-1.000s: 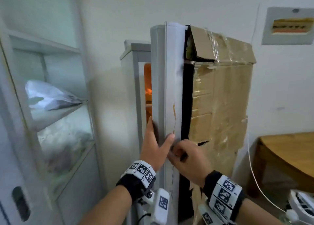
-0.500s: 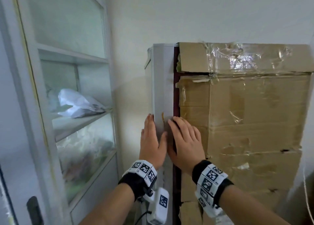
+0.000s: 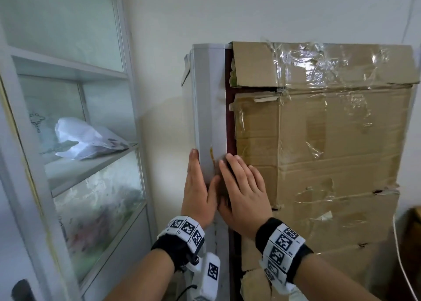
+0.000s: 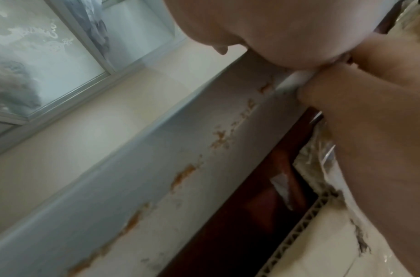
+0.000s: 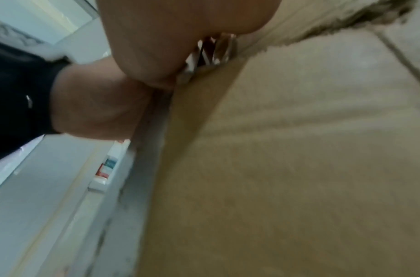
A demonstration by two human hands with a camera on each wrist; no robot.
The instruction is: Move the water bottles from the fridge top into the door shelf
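No water bottles show in any view. The fridge door (image 3: pixel 209 109) has a grey, rust-flecked edge and stands closed. Taped brown cardboard (image 3: pixel 330 146) covers its front. My left hand (image 3: pixel 197 187) lies flat along the left side of that edge, fingers straight, thumb on the front. My right hand (image 3: pixel 242 187) presses flat beside it, fingers spread over the edge and the cardboard. In the left wrist view the rusty door edge (image 4: pixel 157 168) runs under both palms. The right wrist view is filled by cardboard (image 5: pixel 299 150). The fridge top and the door shelf are hidden.
A white glass-fronted cabinet (image 3: pixel 68 77) stands close on the left, with a white bag (image 3: pixel 84 139) on its shelf. A white cable (image 3: pixel 402 262) hangs at the right, beside a wooden table corner (image 3: pixel 416 218). A plain wall is behind.
The fridge door has swung from ajar to closed, and the orange-lit inside is gone from view. My right hand went from curled at the door edge to flat against it.
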